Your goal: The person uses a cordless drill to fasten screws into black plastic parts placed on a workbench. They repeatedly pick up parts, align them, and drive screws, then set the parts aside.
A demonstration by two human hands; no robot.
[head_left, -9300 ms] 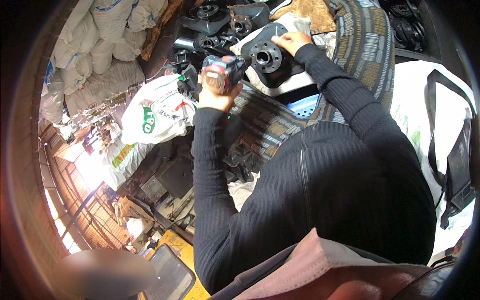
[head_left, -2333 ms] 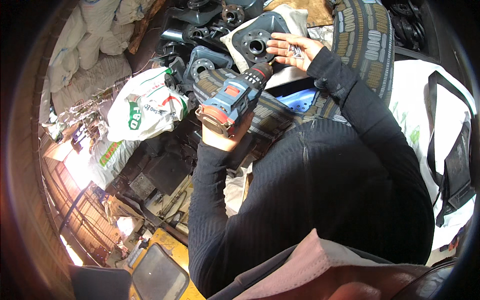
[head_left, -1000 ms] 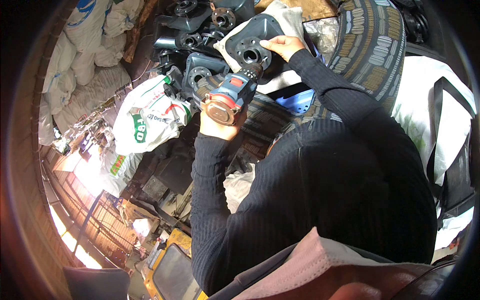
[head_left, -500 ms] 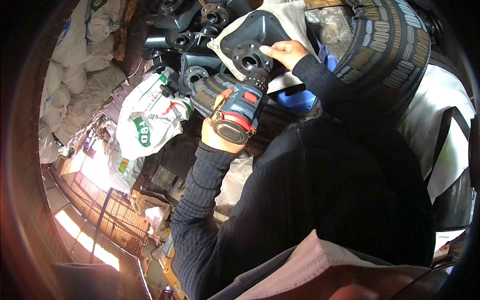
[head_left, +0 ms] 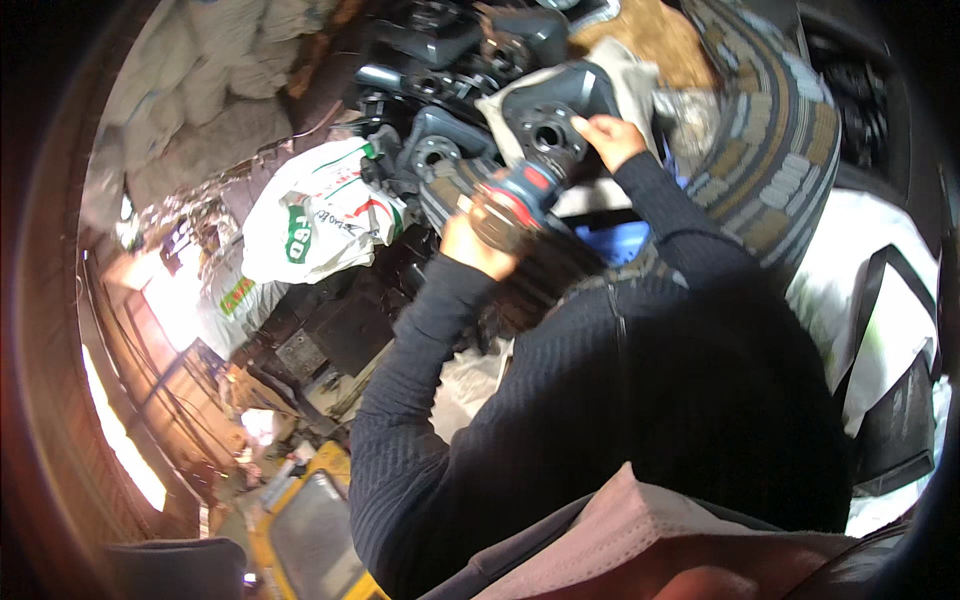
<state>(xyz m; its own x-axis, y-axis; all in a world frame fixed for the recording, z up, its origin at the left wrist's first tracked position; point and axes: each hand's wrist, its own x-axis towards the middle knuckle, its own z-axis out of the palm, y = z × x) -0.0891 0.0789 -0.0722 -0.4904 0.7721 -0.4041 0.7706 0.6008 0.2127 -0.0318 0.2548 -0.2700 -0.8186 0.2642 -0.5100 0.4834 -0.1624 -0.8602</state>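
Head view shows the left hand (head_left: 476,250) wrapped around a blue-and-red power drill (head_left: 535,188), fingers closed on its grip. Its nose reaches the lower edge of a round dark flange (head_left: 574,142), which sits on a dark plate (head_left: 570,88) over pale cloth (head_left: 636,84). The right hand (head_left: 614,140) has its fingers nearly together at the flange's right rim; whether they pinch anything small I cannot tell. With the tool at the flange, work on this piece seems under way rather than finished. Blur hides how many of the smaller holes are filled, so what remains cannot be counted. Similar flanged parts (head_left: 434,150) lie to the left, whether finished or waiting unclear.
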